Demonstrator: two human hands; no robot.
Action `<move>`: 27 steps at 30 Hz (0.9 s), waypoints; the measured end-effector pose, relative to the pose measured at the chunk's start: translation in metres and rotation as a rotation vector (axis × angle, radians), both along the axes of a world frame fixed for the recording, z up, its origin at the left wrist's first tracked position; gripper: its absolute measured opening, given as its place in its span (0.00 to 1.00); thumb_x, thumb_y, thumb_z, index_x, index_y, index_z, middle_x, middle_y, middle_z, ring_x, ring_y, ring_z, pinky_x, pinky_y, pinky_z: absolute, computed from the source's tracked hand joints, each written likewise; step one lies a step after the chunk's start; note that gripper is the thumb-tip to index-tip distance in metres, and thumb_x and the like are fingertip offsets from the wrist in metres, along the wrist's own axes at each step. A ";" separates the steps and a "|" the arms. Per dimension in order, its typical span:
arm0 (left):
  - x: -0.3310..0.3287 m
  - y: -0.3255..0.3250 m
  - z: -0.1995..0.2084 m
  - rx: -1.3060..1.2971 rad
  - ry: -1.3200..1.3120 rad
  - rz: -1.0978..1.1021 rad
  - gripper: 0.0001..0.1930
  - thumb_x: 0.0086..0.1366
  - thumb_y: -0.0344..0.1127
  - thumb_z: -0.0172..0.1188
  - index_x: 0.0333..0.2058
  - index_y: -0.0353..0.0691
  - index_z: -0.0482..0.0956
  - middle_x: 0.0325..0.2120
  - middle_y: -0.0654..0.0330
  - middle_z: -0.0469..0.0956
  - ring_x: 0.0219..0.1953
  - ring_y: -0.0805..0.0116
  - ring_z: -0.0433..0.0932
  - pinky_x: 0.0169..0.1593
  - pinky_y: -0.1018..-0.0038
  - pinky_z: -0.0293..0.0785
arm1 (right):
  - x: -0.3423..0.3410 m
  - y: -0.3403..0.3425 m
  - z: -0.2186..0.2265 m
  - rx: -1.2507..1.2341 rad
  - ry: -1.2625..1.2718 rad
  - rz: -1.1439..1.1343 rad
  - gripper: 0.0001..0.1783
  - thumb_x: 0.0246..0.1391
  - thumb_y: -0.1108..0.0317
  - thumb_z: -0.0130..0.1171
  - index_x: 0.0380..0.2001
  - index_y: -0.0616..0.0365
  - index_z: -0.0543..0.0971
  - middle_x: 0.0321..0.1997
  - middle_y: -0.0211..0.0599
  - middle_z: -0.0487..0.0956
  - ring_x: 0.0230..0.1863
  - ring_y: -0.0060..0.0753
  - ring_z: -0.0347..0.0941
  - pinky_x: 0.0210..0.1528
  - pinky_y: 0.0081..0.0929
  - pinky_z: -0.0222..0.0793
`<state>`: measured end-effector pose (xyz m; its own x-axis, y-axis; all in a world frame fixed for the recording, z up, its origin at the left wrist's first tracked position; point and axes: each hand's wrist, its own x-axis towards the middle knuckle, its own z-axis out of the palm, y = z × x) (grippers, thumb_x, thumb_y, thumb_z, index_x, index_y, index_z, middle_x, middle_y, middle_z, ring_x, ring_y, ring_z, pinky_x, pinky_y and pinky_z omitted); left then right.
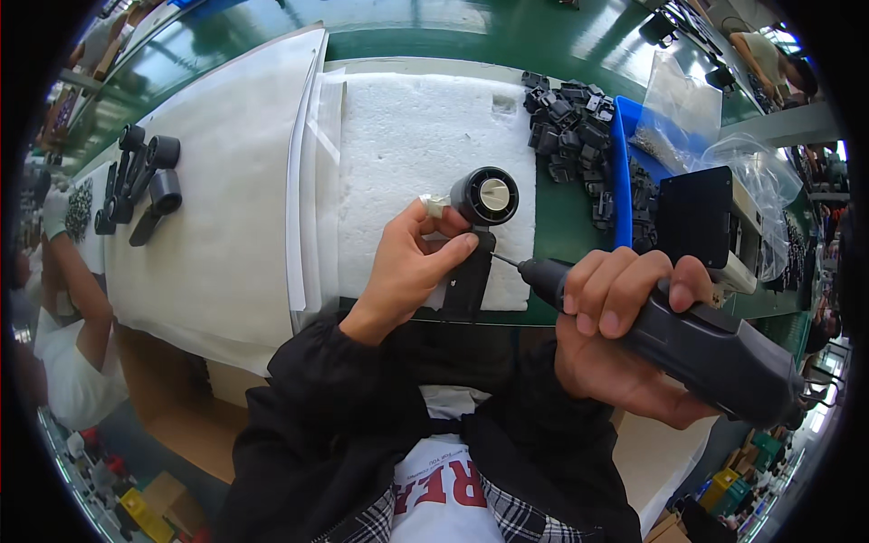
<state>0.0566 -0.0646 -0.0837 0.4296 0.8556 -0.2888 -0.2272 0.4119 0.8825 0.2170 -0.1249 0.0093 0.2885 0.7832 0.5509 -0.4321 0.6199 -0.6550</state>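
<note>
My left hand [409, 264] grips a black part with a round head and a flat arm [468, 282], thumb pressed near the joint. The round head [485, 196] has a pale disc in its middle and rests over the white foam board [398, 127]. A whitish wrap covers one of my left fingertips. In my right hand [625, 330] is a black electric screwdriver [697, 348], my fingers wrapped round its body. Its thin bit points left and reaches the side of the flat arm; whether it sits on a screw is too small to tell.
Several similar black parts [145, 176] lie on pale sheets at the left. Small black plastic pieces [572, 127] are heaped right of the foam, beside a blue bin [623, 181]. Farther right stand a black-fronted box [695, 217] and clear bags [681, 95]. A co-worker [77, 353] sits at the left.
</note>
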 end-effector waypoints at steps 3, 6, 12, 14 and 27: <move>-0.002 0.000 -0.001 -0.021 0.002 -0.001 0.12 0.60 0.27 0.64 0.40 0.34 0.73 0.35 0.60 0.76 0.35 0.77 0.78 0.39 0.81 0.74 | -0.005 0.002 -0.002 -0.015 -0.015 0.029 0.44 0.44 0.23 0.52 0.40 0.56 0.65 0.24 0.39 0.69 0.22 0.31 0.63 0.28 0.32 0.61; -0.001 0.001 -0.003 -0.002 0.007 -0.004 0.12 0.60 0.27 0.64 0.40 0.34 0.72 0.34 0.60 0.76 0.34 0.78 0.78 0.38 0.82 0.74 | -0.009 0.005 -0.011 0.011 0.047 0.049 0.49 0.37 0.24 0.62 0.43 0.61 0.69 0.24 0.42 0.72 0.23 0.37 0.67 0.28 0.33 0.63; 0.000 0.001 -0.002 0.001 0.000 0.003 0.12 0.60 0.28 0.64 0.39 0.34 0.72 0.34 0.60 0.76 0.34 0.77 0.78 0.38 0.82 0.74 | -0.013 0.004 -0.008 -0.075 -0.017 0.026 0.45 0.43 0.22 0.53 0.40 0.56 0.64 0.24 0.38 0.69 0.22 0.31 0.64 0.28 0.32 0.61; 0.000 0.001 -0.003 0.007 0.003 0.005 0.12 0.60 0.28 0.64 0.39 0.34 0.72 0.34 0.60 0.76 0.34 0.77 0.78 0.38 0.81 0.74 | -0.011 0.006 -0.010 -0.062 -0.019 0.033 0.45 0.43 0.22 0.53 0.40 0.57 0.64 0.24 0.38 0.69 0.22 0.31 0.64 0.28 0.32 0.61; -0.001 0.001 -0.003 0.021 0.018 -0.030 0.13 0.60 0.25 0.64 0.42 0.33 0.72 0.37 0.57 0.76 0.37 0.75 0.78 0.43 0.79 0.76 | -0.019 0.011 -0.021 -0.035 -0.003 0.015 0.49 0.42 0.21 0.52 0.42 0.62 0.68 0.24 0.39 0.68 0.21 0.31 0.63 0.28 0.32 0.61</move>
<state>0.0553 -0.0632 -0.0870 0.4502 0.8482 -0.2791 -0.1990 0.4001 0.8946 0.1979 -0.1142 -0.0118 0.2749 0.8064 0.5237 -0.4390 0.5898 -0.6777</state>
